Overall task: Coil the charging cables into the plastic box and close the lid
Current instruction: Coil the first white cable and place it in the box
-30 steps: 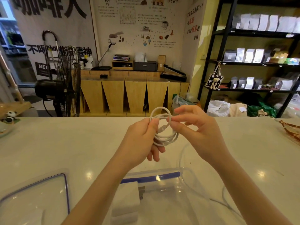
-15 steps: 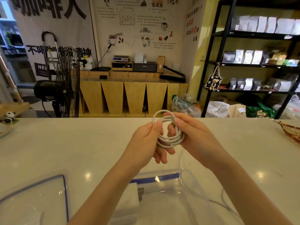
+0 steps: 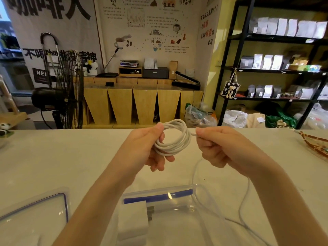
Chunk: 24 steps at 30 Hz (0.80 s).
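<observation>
A white charging cable [image 3: 174, 139] is wound into a small coil that I hold above the white table. My left hand [image 3: 147, 146] grips the coil's left side between thumb and fingers. My right hand [image 3: 216, 145] pinches the cable's free end just right of the coil. Below my hands, the clear plastic box [image 3: 177, 197] with a blue rim strip sits open near the front edge. Its clear lid [image 3: 35, 215] with a blue seal lies flat at the lower left. A second thin cable [image 3: 245, 201] trails loose over the table and the box's right side.
A white charger plug [image 3: 133, 222] rests at the box's left end. A patterned tray [image 3: 314, 144] sits at the table's right edge and a small panda figure [image 3: 4, 128] at the far left. Beyond the table stand a black fan [image 3: 60, 96], wooden counter and black shelves.
My right hand has pulled away from the coil to the right, drawing the cable's end out. The coil stays in my left hand, now tilted more open toward me.
</observation>
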Tool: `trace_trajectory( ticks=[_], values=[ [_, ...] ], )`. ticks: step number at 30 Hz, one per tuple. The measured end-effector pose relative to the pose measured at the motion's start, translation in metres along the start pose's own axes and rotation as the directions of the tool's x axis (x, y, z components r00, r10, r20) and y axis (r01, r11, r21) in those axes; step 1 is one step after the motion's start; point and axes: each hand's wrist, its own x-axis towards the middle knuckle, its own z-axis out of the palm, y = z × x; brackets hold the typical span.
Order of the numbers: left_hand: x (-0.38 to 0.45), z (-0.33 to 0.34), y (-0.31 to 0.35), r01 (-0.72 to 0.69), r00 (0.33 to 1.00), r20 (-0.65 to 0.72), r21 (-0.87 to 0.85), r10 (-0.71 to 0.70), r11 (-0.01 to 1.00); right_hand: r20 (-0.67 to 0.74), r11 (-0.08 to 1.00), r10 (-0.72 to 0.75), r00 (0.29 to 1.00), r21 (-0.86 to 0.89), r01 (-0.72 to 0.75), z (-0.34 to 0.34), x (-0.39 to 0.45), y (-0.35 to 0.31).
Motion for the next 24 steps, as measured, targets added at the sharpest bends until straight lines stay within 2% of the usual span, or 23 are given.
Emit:
trace_trajectory(
  ticks=[2,3,5,7,10,14,17,20,22,24],
  values=[
    [0.0,0.003,-0.002,-0.069,0.996,-0.049,0.063,0.073,0.996,0.112,0.988,0.027,0.993,0.148,-0.043,-0.003,-0.006,-0.004],
    [0.0,0.003,-0.004,-0.1,0.991,-0.077,0.089,0.107,0.991,0.131,0.989,0.005,0.991,0.147,-0.024,-0.003,-0.008,-0.004],
    [0.001,0.004,-0.006,-0.129,0.981,-0.127,0.114,0.144,0.985,0.094,0.997,-0.033,0.995,-0.062,0.039,0.0,-0.009,-0.002],
    [0.002,0.006,-0.008,-0.136,0.976,-0.153,0.116,0.153,0.984,0.011,0.956,-0.042,0.999,-0.291,0.043,0.004,-0.006,0.003],
    [0.003,0.011,-0.009,-0.144,0.977,-0.131,0.157,0.165,0.977,-0.003,0.924,-0.039,0.999,-0.38,0.034,0.005,0.0,0.009],
    [0.004,0.012,-0.011,-0.101,0.986,-0.11,0.19,0.124,0.977,-0.025,0.956,-0.066,0.997,-0.289,0.056,0.004,0.011,0.014],
    [0.006,0.008,-0.01,-0.009,0.996,-0.09,0.163,0.024,0.987,-0.041,0.976,-0.139,0.989,-0.174,0.13,0.006,0.009,0.013],
    [0.006,0.005,-0.008,0.054,0.998,-0.025,0.208,-0.05,0.977,-0.088,0.971,-0.2,0.976,-0.154,0.185,0.011,0.006,0.013],
    [0.005,0.006,-0.008,0.06,0.998,-0.01,0.237,-0.06,0.97,-0.126,0.972,-0.192,0.973,-0.158,0.171,0.013,0.007,0.013],
    [0.004,0.007,-0.008,0.055,0.998,-0.022,0.234,-0.051,0.971,-0.157,0.989,-0.114,0.981,-0.109,0.098,0.014,0.01,0.013]
  ],
)
